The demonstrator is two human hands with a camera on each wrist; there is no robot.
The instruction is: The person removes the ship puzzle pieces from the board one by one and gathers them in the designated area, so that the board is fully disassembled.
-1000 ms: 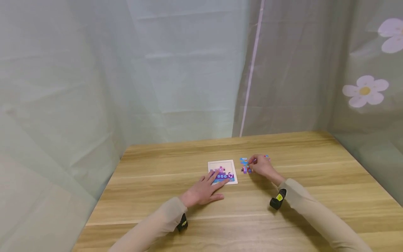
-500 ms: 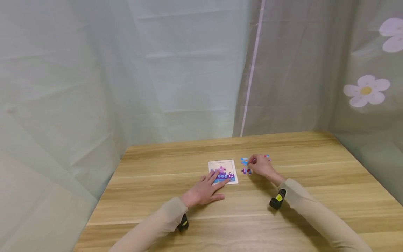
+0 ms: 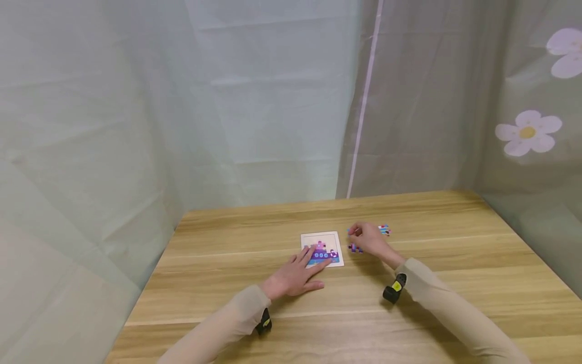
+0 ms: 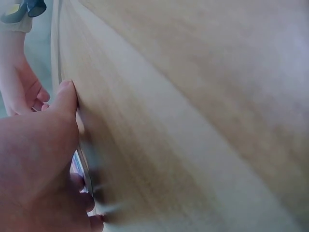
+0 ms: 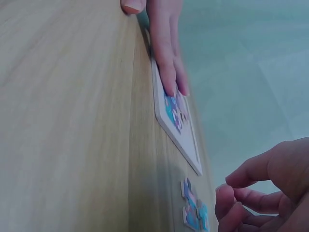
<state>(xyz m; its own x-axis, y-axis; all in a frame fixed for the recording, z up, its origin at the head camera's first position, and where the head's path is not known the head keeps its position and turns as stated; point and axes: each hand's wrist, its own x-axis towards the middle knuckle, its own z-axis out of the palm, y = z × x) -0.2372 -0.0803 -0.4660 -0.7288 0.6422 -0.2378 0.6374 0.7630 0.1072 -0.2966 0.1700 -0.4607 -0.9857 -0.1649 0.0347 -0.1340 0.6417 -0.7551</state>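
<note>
A white-rimmed jigsaw board (image 3: 324, 234) with a partly filled purple, pink and blue picture lies on the table. My left hand (image 3: 297, 273) rests on its lower left, fingers straight and spread, hiding part of the picture. To the right of the board, my right hand (image 3: 369, 238) is over loose puzzle pieces, its fingers curled and the thumb and index tips close together. No piece shows clearly between them. A purple and dark puzzle piece (image 3: 355, 248) lies just below the fingers. In the right wrist view, puzzle pieces (image 5: 191, 212) lie on the table beside the fingertips.
More puzzle pieces (image 3: 385, 230), striped blue, white and red, lie behind the right hand. The wooden table (image 3: 254, 227) ends at a grey-green curtain (image 3: 273, 126). Each wrist carries a small black camera, such as the right wrist camera (image 3: 393, 289).
My right hand has moved a little left, now covering most of the blue pieces and uncovering more of the striped pieces to its right. My left hand stays on the board.
</note>
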